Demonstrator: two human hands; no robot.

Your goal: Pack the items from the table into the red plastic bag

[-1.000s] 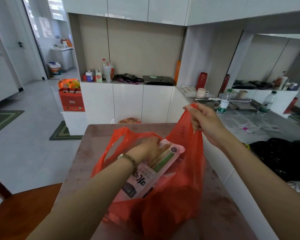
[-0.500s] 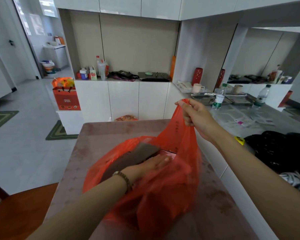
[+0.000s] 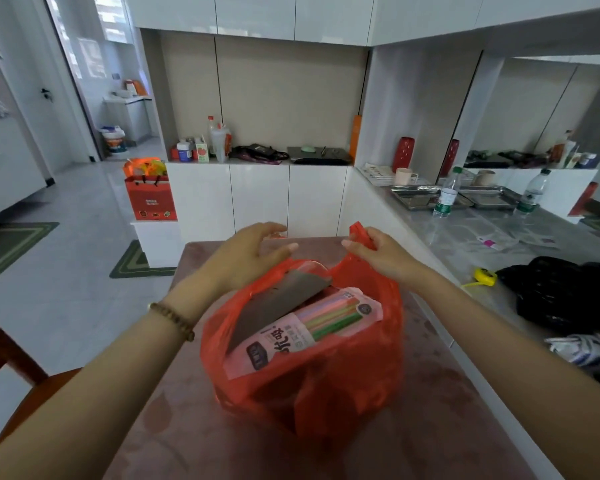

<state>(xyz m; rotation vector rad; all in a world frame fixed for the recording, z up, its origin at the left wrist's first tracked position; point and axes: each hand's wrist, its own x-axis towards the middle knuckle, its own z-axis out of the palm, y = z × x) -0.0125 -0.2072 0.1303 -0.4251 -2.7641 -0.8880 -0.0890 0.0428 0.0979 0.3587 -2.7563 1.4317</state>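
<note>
A: Now, bag position? State of the hands?

B: Red plastic bag (image 3: 312, 368) stands on the pinkish bench (image 3: 430, 410), mouth open. Right hand (image 3: 381, 258) pinches the bag's right handle (image 3: 361, 233) between thumb and fingers. Left hand (image 3: 246, 254) hovers over the bag's far left rim, fingers spread, grasping nothing.

A: Contents?

B: Pink packet (image 3: 309, 330) with coloured sticks lies tilted in the opening; a dark flat sheet (image 3: 278, 299) leans just behind it, partly covering it.

A: Surroundings, obstructions?

B: Grey counter (image 3: 465, 237) to the right: two water bottles (image 3: 445, 194), metal trays (image 3: 420, 199), yellow tape measure (image 3: 484, 275), black bag (image 3: 568, 292). Red gift bag (image 3: 151, 199) by the far cabinets. Wooden chair (image 3: 11, 368) at the bench's near left. The left forearm hides part of the bag's left side.
</note>
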